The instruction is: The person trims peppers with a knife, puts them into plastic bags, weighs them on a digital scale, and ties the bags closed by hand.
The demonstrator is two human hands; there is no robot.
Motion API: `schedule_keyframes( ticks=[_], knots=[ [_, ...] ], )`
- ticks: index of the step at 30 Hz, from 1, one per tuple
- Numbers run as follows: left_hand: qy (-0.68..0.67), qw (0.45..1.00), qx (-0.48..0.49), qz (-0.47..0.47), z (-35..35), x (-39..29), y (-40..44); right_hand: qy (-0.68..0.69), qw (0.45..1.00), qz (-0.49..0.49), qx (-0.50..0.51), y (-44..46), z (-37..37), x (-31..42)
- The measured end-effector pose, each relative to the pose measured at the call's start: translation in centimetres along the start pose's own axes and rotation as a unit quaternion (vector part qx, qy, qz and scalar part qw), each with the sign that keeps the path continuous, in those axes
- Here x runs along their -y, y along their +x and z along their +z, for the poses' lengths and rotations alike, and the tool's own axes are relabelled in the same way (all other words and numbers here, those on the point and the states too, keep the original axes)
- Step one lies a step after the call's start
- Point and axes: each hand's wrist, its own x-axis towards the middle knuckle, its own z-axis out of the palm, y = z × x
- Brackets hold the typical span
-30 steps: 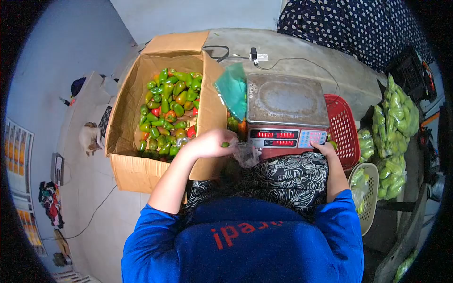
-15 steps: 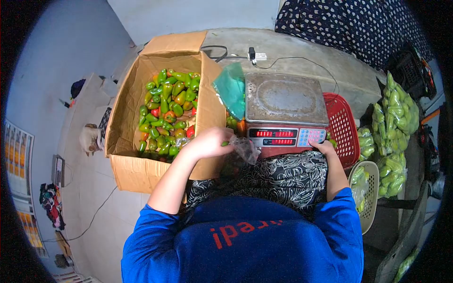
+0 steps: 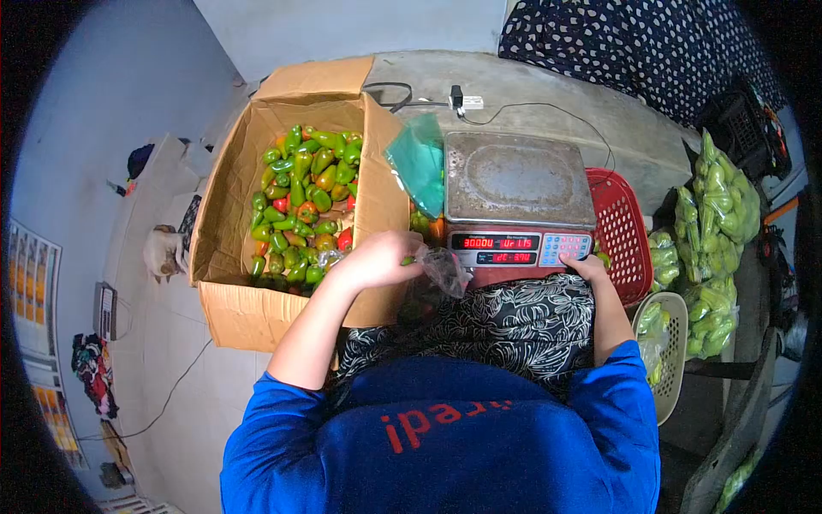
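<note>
Left hand (image 3: 384, 259) is clamped on a clear plastic bag (image 3: 447, 272); right hand (image 3: 589, 268) is at the digital scale's (image 3: 521, 180) keypad (image 3: 562, 243), its grip not discernible. Progress: display (image 3: 497, 249) is lit; peppers (image 3: 301, 206) lie loose in cardboard box (image 3: 257, 317)

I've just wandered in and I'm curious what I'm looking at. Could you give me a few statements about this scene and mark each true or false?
1. The right hand is at the keypad of the digital scale. True.
2. The cardboard box is closed. False: it is open, with peppers showing inside.
3. The left hand holds a clear plastic bag. True.
4. Every pepper in the box is green. False: some are red.
5. The scale's display is lit with red characters. True.
6. The red basket is left of the scale. False: it is on the right.
</note>
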Motion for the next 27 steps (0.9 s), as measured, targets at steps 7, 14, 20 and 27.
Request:
schedule_keyframes(
  ticks=[7,14,20,27],
  knots=[
    [0.003,1.000,-0.002,0.004,0.0,0.1,0.0,-0.021,1.000,0.001,-0.013,0.5,0.4,-0.4],
    [0.005,1.000,-0.007,0.008,0.5,0.6,0.2,0.016,1.000,-0.008,-0.021,-0.2,0.1,-0.1],
    [-0.001,1.000,0.002,0.007,0.5,0.8,0.2,0.027,0.999,-0.005,-0.019,0.2,0.4,-0.4],
    [-0.001,0.998,-0.037,0.043,0.9,0.9,0.1,0.026,1.000,0.002,0.001,-0.5,-0.2,0.3]
  ],
)
